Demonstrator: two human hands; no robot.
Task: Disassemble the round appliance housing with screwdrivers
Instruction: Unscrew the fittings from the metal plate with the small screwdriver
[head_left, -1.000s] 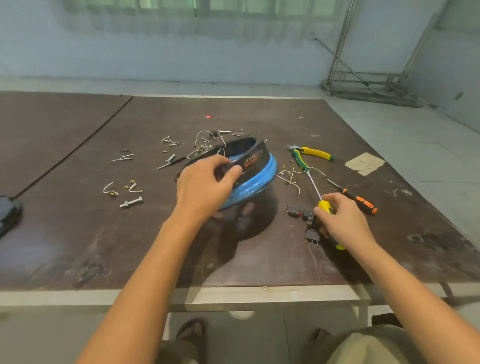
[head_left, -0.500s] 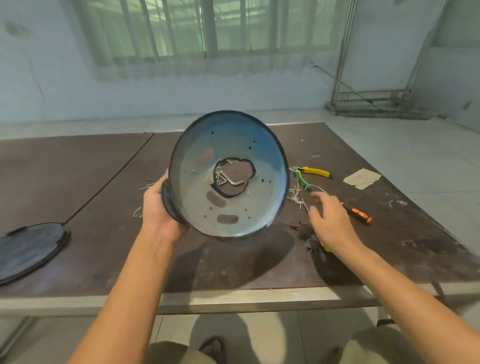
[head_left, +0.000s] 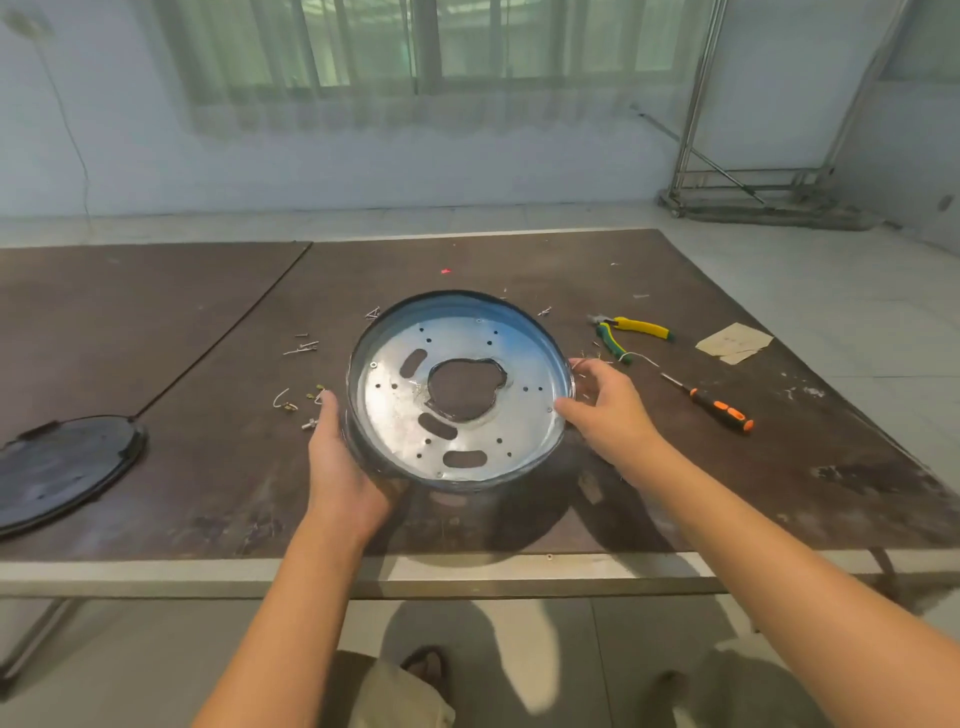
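Dark brown table (head_left: 208, 467) fills the view below a curtained window. Over its middle the round housing (head_left: 395, 405) is held open side up, tipped toward the camera: a shallow dark-rimmed pan with a silvery floor, blue-tinted at the far wall, with a ragged central hole, three oblong slots and small screw holes. The left hand (head_left: 337, 467) grips its left wall and the right hand (head_left: 608, 410) clasps the right rim. An orange-handled screwdriver (head_left: 719, 410) lies to the right.
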